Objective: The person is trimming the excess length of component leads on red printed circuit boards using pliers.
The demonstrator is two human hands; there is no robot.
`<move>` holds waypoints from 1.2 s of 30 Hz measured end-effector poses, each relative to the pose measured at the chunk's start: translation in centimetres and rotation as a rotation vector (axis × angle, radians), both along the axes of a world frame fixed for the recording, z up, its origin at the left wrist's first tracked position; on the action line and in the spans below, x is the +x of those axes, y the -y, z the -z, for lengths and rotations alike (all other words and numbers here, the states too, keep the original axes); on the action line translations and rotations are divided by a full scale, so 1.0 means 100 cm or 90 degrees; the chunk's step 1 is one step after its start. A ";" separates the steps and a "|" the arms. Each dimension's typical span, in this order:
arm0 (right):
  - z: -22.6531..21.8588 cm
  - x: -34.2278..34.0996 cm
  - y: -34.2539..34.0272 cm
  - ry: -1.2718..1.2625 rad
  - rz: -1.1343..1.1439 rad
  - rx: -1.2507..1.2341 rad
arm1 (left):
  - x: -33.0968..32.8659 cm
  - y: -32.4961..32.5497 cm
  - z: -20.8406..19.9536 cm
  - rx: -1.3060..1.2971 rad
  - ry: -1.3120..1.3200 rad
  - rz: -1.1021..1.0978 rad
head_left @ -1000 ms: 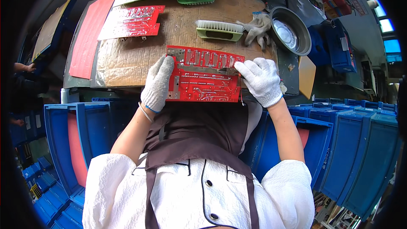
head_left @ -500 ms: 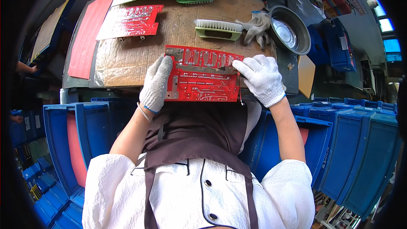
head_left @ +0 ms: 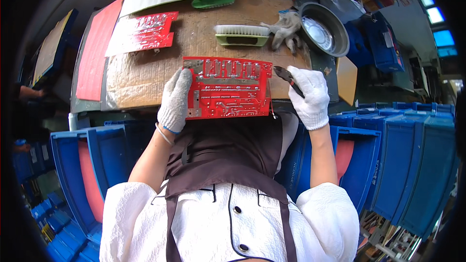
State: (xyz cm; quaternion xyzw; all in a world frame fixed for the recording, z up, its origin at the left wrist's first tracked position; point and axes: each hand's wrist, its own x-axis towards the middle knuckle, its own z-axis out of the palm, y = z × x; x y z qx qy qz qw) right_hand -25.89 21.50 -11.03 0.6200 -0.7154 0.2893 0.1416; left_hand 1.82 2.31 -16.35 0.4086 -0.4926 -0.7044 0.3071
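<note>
Left hand (head_left: pixel 174 99) clamps the red circuit board (head_left: pixel 228 90) by its left edge at the near edge of the bench (head_left: pixel 90 105); right hand (head_left: pixel 310 94) clasps pliers (head_left: pixel 282 73) just beside it. Solder-side work seems in hand; contact calls for moving the pliers left.

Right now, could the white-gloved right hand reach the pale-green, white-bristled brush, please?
Probably yes: nothing visible blocks the brush, though the right hand holds dark metal pliers.

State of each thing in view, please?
Near red circuit board: solder side up, left edge held
Left hand: gloved, on that edge
Right hand: gloved, gripping pliers
Pliers: apart from that board
Far red circuit board: solder side up
White-bristled brush: set down
Grey glove: unworn
Metal basin: uncovered
</note>
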 end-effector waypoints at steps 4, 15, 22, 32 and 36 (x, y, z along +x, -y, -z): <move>-0.003 0.015 -0.059 0.094 0.237 0.081 | 0.005 -0.002 -0.010 0.026 -0.039 0.006; 0.026 0.012 -0.111 -0.028 0.523 0.419 | 0.010 0.012 0.018 0.011 -0.027 -0.004; 0.020 0.007 -0.100 0.022 0.601 0.531 | 0.000 0.000 -0.004 -0.009 -0.018 -0.001; -0.001 0.026 -0.119 0.132 0.676 0.500 | 0.001 0.004 0.000 -0.025 -0.037 0.018; 0.003 0.070 -0.118 0.201 0.423 0.257 | -0.002 -0.001 -0.011 -0.068 -0.022 -0.005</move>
